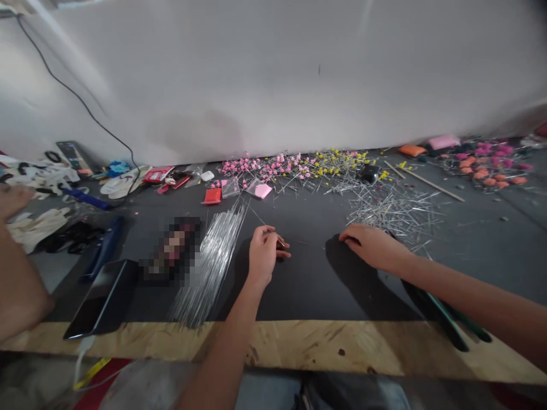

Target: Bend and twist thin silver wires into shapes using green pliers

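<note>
Silver wires (209, 267) lie in a long, loosely fanned bundle on the dark tabletop (299, 296), just left of the person's left hand, their near ends close to the bare wooden edge (316, 347). The left hand (265, 253) is held over the dark surface with its fingers curled; a thin metallic line shows at the fingers, but it is too fine and blurred to tell whether they grip it. The right hand (370, 244) is well apart from the left, with its fingers bent downward and close together above their own shadow; whether anything is pinched in them I cannot tell. Just beyond the right hand spreads a tangled heap of short wires (393, 210), and a tool with green handles (448, 324) lies partly hidden beneath the right forearm, reaching over the wooden edge. Along the wall (273, 85), pink-tipped stems (290, 165) run into yellow-tipped stems (337, 161), and orange and magenta tips (491, 168) cluster at far right. In front of the pink ones sit a red packet (212, 196) and a pale pink packet (262, 191). Left of the bundle are a pixelated object (175, 247) and a dark flat device (100, 302) at the table's edge; another person's arm (21, 273) enters at far left.
</note>
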`<state>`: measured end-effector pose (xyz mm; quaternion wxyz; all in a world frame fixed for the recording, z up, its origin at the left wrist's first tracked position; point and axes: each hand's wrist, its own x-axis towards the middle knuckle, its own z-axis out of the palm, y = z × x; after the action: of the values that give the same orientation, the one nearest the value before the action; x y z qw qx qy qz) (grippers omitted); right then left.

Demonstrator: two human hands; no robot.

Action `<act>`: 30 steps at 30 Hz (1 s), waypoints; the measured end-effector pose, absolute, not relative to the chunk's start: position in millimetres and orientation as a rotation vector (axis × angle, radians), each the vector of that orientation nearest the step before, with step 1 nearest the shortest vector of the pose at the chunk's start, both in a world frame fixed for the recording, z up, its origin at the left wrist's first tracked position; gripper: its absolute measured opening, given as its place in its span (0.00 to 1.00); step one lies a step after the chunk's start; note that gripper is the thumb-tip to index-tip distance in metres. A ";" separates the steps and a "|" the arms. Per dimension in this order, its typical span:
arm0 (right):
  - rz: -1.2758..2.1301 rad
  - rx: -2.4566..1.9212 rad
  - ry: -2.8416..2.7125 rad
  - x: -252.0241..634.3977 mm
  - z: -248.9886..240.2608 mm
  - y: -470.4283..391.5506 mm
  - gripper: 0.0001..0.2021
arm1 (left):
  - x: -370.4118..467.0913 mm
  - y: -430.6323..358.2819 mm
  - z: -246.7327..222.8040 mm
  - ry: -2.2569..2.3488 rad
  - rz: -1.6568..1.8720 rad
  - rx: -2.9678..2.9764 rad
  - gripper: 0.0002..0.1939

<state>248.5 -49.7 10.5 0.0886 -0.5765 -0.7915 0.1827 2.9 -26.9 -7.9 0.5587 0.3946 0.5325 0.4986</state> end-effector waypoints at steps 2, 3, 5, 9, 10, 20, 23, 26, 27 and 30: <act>0.552 -1.729 -2.353 239.5 12.2 -52.4 0.11 | 2.9 -21.7 -9.3 1.263 1.171 0.942 0.09; 0.560 -1.725 -2.354 233.0 12.6 -53.5 0.11 | 3.0 -18.6 -9.9 1.272 1.176 0.946 0.08; 0.575 -1.723 -2.338 218.7 12.8 -54.2 0.11 | 3.6 -11.8 -10.4 1.282 1.214 0.944 0.08; 0.553 -1.838 -2.337 198.3 12.7 -48.0 0.10 | 5.2 -2.9 -9.2 1.291 1.303 0.904 0.07; 0.540 -1.865 -2.349 195.8 12.8 -45.8 0.09 | 5.4 -2.4 -8.8 1.291 1.315 0.892 0.07; 0.456 -1.880 -2.503 192.6 12.8 -48.3 0.09 | 1.3 -9.7 -12.1 1.213 1.441 0.850 0.07; 0.489 -1.867 -2.493 196.0 12.1 -53.4 0.08 | 0.4 -9.4 -13.5 1.192 1.454 0.848 0.08; 0.530 -1.898 -2.442 197.6 13.8 -56.4 0.08 | -0.3 -8.3 -14.2 1.190 1.444 0.851 0.08; 0.535 -1.912 -2.425 197.5 15.1 -56.9 0.08 | -0.6 -8.1 -14.3 1.190 1.441 0.849 0.08; 0.537 -1.936 -2.396 196.6 19.6 -57.5 0.07 | -1.7 -7.9 -14.2 1.190 1.442 0.845 0.08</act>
<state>196.6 -57.5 19.6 0.0075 -0.6191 -0.7662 0.1718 -1.7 -7.9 -14.2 0.5184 0.3522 0.4958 0.6011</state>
